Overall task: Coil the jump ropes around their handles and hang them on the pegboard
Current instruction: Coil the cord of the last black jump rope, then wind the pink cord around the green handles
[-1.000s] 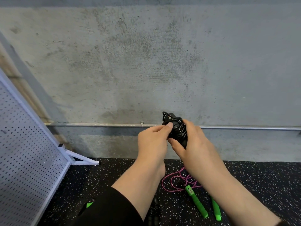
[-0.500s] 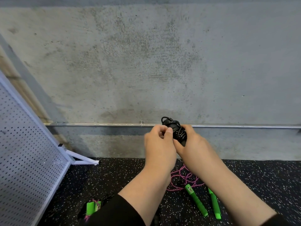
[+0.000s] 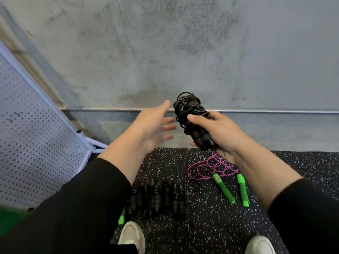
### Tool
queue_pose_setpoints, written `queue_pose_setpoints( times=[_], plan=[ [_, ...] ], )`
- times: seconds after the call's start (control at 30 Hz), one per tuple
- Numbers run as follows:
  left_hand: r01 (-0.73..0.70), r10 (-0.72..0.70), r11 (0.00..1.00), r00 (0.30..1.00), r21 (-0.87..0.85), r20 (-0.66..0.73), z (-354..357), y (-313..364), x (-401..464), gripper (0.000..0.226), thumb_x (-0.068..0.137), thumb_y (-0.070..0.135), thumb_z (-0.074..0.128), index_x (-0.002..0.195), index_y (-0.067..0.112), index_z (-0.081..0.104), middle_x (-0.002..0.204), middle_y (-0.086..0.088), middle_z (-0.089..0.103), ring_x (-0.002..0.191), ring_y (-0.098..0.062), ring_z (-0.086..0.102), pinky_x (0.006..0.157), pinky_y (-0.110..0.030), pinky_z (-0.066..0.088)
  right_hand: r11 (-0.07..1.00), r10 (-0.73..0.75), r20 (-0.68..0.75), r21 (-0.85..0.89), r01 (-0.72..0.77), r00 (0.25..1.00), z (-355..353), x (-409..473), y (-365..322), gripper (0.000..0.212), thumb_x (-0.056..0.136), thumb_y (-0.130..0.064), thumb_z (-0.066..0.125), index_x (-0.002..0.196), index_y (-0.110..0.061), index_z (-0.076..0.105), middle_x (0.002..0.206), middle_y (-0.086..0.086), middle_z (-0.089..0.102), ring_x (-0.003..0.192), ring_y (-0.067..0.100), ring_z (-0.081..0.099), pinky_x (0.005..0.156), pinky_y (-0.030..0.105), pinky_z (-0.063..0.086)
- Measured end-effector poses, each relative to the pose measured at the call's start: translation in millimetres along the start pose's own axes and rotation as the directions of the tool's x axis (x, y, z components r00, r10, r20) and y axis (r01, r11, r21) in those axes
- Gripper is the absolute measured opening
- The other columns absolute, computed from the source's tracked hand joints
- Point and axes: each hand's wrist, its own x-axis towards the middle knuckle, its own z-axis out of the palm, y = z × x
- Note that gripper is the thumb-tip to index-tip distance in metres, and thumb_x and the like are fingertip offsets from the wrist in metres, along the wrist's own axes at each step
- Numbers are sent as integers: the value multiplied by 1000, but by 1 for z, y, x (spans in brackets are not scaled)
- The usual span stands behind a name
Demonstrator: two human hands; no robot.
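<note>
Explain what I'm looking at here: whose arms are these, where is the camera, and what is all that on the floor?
There is no machine. A person wears a camera on the head, looking down at their own arms.

The right hand has its grip on a black jump rope, cord coiled around the paired handles. The left hand is open beside it, holding nothing.

On the speckled floor lie more coiled black ropes and a loose pink rope with green handles. The white pegboard leans at the left; nothing visible hangs on it.

rough concrete wall [image 3: 165, 52], speckled rubber floor [image 3: 211, 217], perforated metal pegboard [image 3: 27, 134]
</note>
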Motion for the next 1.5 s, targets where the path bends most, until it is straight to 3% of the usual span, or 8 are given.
queue_pose_setpoints(
  times=[0.17,0.3,0.57,0.73,0.97,1.17,1.33,1.5],
  plan=[
    [5,-1,997,999,-81,48,-14,-18,0,34,103,43,55,114,14,67,86,-6,68,76,-20,67,76,-39,56,1000,17,21,11,-18,1000,31,16,21,40,87,-32,78,117,-10,66,106,17,75,84,24,69,68,36,57],
    [1,-2,999,1000,-43,-10,-32,-32,11,27,103,35,58,116,13,66,99,-7,70,83,-22,67,70,-37,57,998,-10,-43,-59,7,999,46,28,40,46,86,-37,79,120,-12,60,105,9,74,79,17,72,59,29,54],
    [17,-17,998,1000,66,-5,-33,-72,37,20,103,29,54,118,16,61,106,-5,67,87,-19,62,71,-35,54,977,46,-86,-202,-63,995,33,51,96,58,78,-39,83,124,-13,60,110,5,73,94,24,75,74,41,60],
    [109,-117,983,992,149,40,-10,-117,66,12,103,21,52,99,22,62,109,-7,65,95,-21,60,68,-30,50,956,125,-137,-248,-156,983,1,63,150,35,88,-24,77,117,-10,64,104,8,73,84,19,71,65,32,57],
    [334,-348,924,936,185,46,29,-231,110,16,100,17,53,93,27,64,106,-4,67,96,-21,63,83,-37,53,886,319,-233,-272,-376,919,-63,79,269,43,89,-12,76,127,-3,57,111,14,73,95,27,72,83,45,61],
    [502,-512,850,859,162,26,56,-309,137,15,101,15,50,103,23,63,106,-2,63,94,-16,58,91,-38,51,796,430,-262,-342,-500,864,-105,100,366,68,75,-32,82,133,-9,55,115,8,73,104,25,71,94,47,57],
    [511,-544,818,836,263,67,64,-348,154,29,95,14,49,115,17,69,111,-7,72,93,-20,66,68,-28,47,777,497,-271,-285,-562,825,-109,104,393,60,84,-19,78,135,-8,50,122,10,68,110,27,67,100,50,53],
    [452,-540,754,840,477,57,62,-368,162,23,96,7,46,95,10,69,75,-2,59,61,-14,51,54,-25,38,745,546,-215,-319,-586,810,-109,100,402,36,91,-11,72,123,-16,57,115,3,71,106,21,68,101,44,53]
  ],
)
